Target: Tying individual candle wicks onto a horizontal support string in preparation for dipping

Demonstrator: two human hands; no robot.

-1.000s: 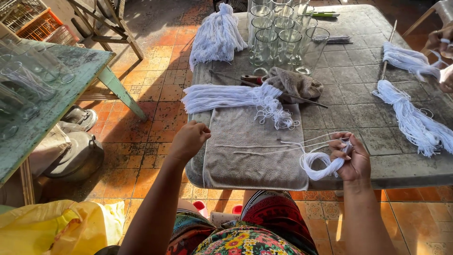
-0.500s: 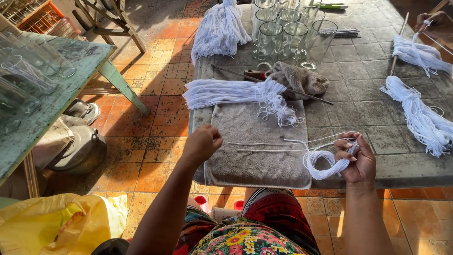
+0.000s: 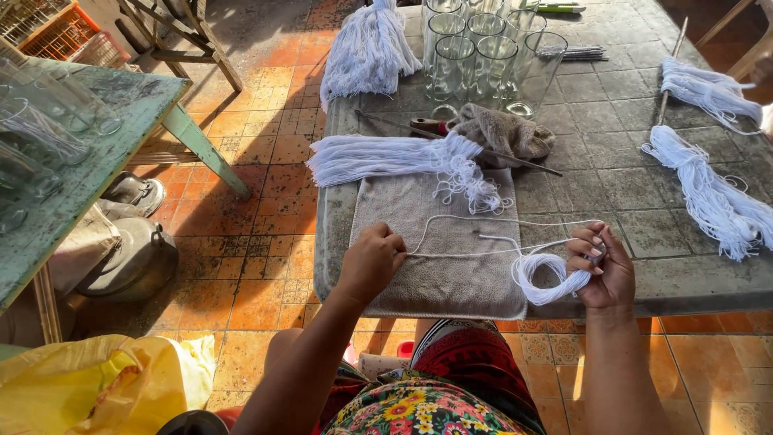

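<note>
Left hand: the left hand (image 3: 372, 262) is held low over the grey towel (image 3: 451, 266) near the table's near edge, knuckles up, fingers curled and pressed together in a pinch on the white string (image 3: 475, 251).
Right hand: the right hand (image 3: 602, 270) is raised at the near edge, palm turned inward; a small coil of string (image 3: 547, 278) is looped about its fingers, with thumb and fingertips pinching the strand.
String: a thin, soft cotton strand is stretched taut between the two hands, with further loose lengths laid across the towel.
Towel: a worn, napped rectangle is spread flat, its near hem hanging over the table edge.
Table: a weathered grey top (image 3: 612, 201) scored into squares is seen.
Bundles: a fringed white bundle (image 3: 386, 157) is laid along the towel's far edge; another is draped over the far left corner (image 3: 366, 48); two more lie toward the right edge (image 3: 713, 193).
Glasses: clear tall tumblers (image 3: 475, 56) are clustered at the far middle.
Open room: bare tabletop is left between the towel and the right-hand bundles.
</note>
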